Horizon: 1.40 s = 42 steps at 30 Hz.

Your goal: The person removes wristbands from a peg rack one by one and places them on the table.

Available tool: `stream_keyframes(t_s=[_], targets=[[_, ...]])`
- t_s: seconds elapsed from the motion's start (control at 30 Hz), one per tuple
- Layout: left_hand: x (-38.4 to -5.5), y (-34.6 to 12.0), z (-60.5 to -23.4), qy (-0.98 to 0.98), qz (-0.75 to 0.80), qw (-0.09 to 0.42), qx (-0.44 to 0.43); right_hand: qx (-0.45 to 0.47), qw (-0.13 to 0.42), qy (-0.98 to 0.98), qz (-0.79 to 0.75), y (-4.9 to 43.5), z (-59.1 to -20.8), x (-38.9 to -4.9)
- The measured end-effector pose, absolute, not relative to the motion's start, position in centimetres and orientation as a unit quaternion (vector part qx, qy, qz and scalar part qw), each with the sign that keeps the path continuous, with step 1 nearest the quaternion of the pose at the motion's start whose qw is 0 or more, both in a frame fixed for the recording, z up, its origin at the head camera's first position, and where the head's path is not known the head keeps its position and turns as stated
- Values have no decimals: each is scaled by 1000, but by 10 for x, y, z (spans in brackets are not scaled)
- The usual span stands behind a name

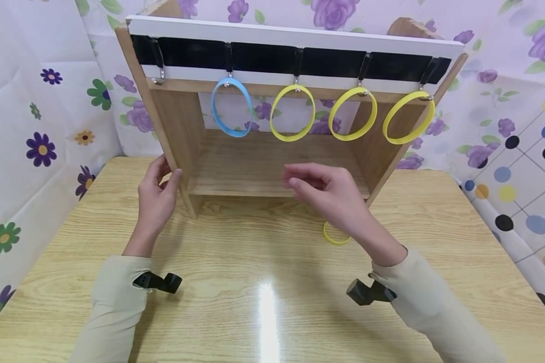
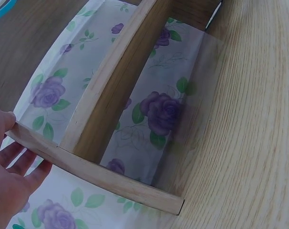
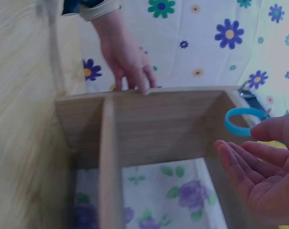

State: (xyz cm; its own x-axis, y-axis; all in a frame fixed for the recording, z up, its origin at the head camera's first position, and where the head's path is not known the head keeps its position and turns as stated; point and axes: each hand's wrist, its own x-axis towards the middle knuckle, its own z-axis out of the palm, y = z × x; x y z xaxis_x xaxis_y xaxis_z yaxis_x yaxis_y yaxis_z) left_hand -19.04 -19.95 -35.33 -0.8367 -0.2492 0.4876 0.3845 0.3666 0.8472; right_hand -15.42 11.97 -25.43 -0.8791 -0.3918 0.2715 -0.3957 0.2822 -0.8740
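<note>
My left hand [image 1: 158,189] holds the left side panel of a wooden shelf [image 1: 272,164], thumb on one face and fingers on the other. In the right wrist view, that left hand [image 3: 128,59] is at the panel's edge. My right hand [image 1: 329,194] hovers before the shelf's opening, fingers loosely bent, with nothing in it. A blue ring [image 1: 213,108], like a silicone wristband, hangs from a hook on the shelf's top rail. Three yellow rings [image 1: 272,121] hang to its right. Another yellow ring [image 1: 336,243] lies on the table, partly behind the right wrist.
The leftmost metal hook [image 1: 160,75] on the black-and-white rail [image 1: 263,58] bears no ring. A wood-grain table [image 1: 218,282] carries the shelf. Flowered cloth [image 1: 36,151] stands at the left and back, and dotted cloth [image 1: 522,191] at the right.
</note>
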Motion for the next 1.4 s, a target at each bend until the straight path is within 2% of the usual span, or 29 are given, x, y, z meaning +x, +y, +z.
stream_keyframes(t_s=[0.43,0.93,1.17,1.4], targets=[[-191,-200,-355,-764,-575,288,-51,273,38,-789,549,83,-217,-168],[-191,-200,-354,-766,-573,286,-49,226,29,-737,637,58,-211,-189],[-190,-200,-353,-761,-579,287,-54,210,53,-748,628,48,-209,-194],[-191,-201,-355,-768,-570,287,-55,202,50,-749,629,42,-206,-193]])
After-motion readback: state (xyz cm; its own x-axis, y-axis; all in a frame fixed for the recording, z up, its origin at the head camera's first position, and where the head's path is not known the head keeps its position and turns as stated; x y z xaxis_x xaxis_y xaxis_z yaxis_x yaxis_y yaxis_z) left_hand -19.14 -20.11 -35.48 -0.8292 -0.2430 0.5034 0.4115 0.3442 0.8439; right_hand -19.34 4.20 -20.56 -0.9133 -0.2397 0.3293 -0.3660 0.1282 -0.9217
